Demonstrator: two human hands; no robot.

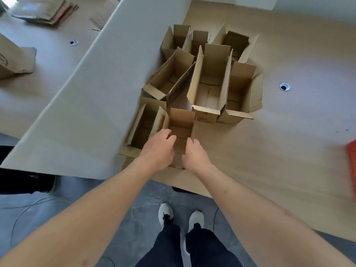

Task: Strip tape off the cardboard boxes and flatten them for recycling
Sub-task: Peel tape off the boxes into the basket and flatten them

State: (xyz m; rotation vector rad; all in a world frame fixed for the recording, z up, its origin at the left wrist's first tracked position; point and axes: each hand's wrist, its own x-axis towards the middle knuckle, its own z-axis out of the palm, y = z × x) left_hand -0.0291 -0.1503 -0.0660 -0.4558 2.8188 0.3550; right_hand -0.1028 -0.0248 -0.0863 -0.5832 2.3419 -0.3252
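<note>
— Left hand (160,149) status?
— Fingers curled over the left wall of the small open box (181,130); the right hand (193,153) grips the opposite wall the same way. This box stands between both hands at the near edge of the wooden table (289,151).
— Surroundings?
— Just left of the left hand, a longer open box (142,126). Beyond both hands, more open boxes (210,79) stand clustered together. Far right, a red object (351,157) at the frame edge.

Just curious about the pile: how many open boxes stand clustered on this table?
8: nearest box, gripped by left hand and right hand; left box beside it; angled box beyond; tall centre box; right box; three back boxes. More may hide between.
</note>
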